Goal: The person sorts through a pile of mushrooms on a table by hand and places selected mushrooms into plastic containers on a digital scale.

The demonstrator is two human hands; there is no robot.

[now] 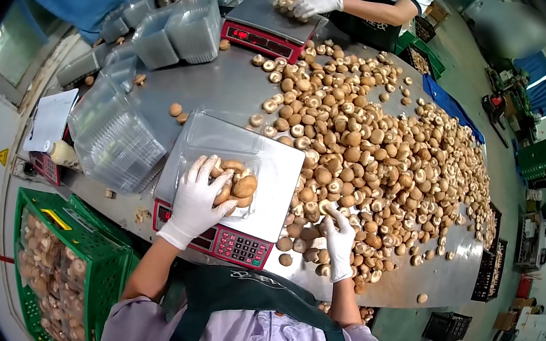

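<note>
My left hand (200, 206), in a white glove, lies with fingers spread over brown mushrooms (244, 186) in a clear plastic tray (190, 160). The tray rests on the metal plate of a red digital scale (280, 171); its display is partly hidden by my left hand and wrist. My right hand (339, 243), also gloved, reaches into the near left edge of a large mushroom pile (384, 150). Its fingers look apart and touch or nearly touch mushrooms there; I see none held clearly.
Stacked clear trays (116, 141) stand left of my scale. Across the metal table (208, 87), a co-worker's gloved hands (317, 4) hold a tray over a second red scale (261, 41). A green crate (107, 273) of packed mushrooms stands at lower left. A blue sheet (451, 104) edges the table's far side.
</note>
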